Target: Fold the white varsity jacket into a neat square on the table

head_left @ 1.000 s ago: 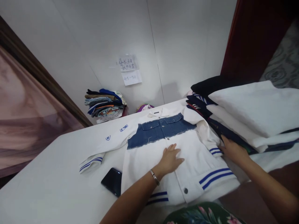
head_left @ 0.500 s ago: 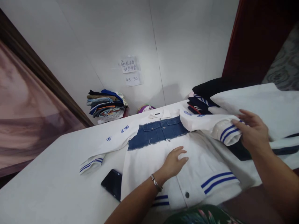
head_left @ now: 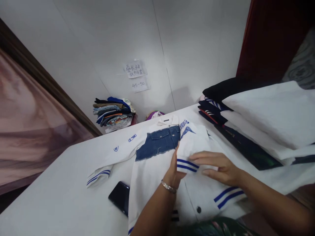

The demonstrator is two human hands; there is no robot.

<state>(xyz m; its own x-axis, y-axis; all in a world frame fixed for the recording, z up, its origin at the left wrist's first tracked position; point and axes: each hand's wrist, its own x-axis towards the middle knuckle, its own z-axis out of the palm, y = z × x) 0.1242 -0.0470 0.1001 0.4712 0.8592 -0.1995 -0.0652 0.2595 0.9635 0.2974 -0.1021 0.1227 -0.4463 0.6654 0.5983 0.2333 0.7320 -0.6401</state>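
Note:
A white jacket (head_left: pixel 152 177) with a denim chest panel lies front up on the table, collar toward the wall. One of its sleeves (head_left: pixel 194 142) is folded inward over the chest, its blue-striped cuff facing me. My left hand (head_left: pixel 173 168), with a metal bracelet at the wrist, grips the cuff's left edge; some of its fingers are hidden behind the fabric. On the cuff's right side, my right hand (head_left: pixel 219 166) has its fingertips over the cloth and its thumb below. The other sleeve (head_left: pixel 118 150) stretches out flat to the left.
A black phone (head_left: pixel 119 197) lies beside the jacket, partly under its hem. Against the wall stands a stack of folded clothes (head_left: pixel 114 113). Dark and white garments (head_left: pixel 270 114) are piled on the right. Handwritten paper notes (head_left: pixel 136 75) hang on the wall.
My right hand has brought the sleeve from the right side in across the jacket front. My left hand, open over the jacket before, has taken hold of the cuff.

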